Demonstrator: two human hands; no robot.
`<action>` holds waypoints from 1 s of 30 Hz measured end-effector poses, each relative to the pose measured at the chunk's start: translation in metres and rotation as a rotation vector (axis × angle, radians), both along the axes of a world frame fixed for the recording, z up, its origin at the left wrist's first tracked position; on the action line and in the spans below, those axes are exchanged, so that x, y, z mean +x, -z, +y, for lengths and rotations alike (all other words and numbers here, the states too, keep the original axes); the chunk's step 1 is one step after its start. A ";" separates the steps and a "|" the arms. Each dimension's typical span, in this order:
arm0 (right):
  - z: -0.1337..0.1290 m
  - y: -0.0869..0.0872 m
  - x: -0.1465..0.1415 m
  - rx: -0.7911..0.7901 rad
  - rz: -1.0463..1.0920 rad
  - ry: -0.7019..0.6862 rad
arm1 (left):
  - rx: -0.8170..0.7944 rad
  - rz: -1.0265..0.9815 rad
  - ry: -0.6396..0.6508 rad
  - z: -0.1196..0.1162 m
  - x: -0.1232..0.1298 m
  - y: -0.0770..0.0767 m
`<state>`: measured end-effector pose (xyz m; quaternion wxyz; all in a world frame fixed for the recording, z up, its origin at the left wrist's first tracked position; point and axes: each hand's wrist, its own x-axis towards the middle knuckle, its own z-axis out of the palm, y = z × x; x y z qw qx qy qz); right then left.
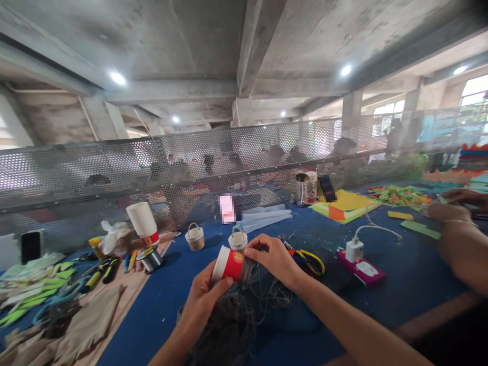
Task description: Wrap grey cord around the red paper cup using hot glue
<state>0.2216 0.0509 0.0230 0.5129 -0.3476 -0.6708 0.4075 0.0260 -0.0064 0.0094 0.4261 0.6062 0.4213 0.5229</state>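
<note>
My left hand (202,292) is closed around a red and white paper cup (232,263), which lies tilted on its side. Grey cord (247,272) is wrapped around the cup's right end. There my right hand (277,260) pinches at the cord with thumb and forefinger; the fingertips partly hide the spot. A tangled pile of the same grey cord (224,330) lies on the blue table below, and loose loops (274,294) trail under my right wrist. Just behind the cup stands a small handled bucket (237,240), with a second handled bucket (195,239) to its left.
Yellow-handled pliers (314,262) and a purple power strip (362,268) with a white charger are on the right. Further right is another person's arm (461,249). Stacked paper cups (142,221), a wire spool (151,259), scissors (61,300) and cloth (89,320) sit left. A perforated screen (206,168) stands behind.
</note>
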 end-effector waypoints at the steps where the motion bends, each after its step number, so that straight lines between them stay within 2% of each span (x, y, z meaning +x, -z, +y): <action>1: 0.000 0.001 0.000 -0.007 0.006 -0.004 | -0.004 -0.002 -0.002 0.000 0.000 0.000; 9: 0.004 0.002 -0.001 -0.061 0.044 -0.039 | -0.027 -0.012 -0.015 -0.003 0.001 -0.002; 16: 0.003 -0.001 -0.001 -0.143 0.098 -0.084 | -0.038 -0.025 -0.003 -0.003 -0.001 0.003; 27: -0.003 -0.002 0.007 -0.470 0.261 -0.362 | -0.018 0.016 0.033 -0.006 0.000 0.001; 30: -0.003 -0.001 0.007 -0.477 0.275 -0.372 | -0.009 0.035 0.029 -0.006 -0.001 0.000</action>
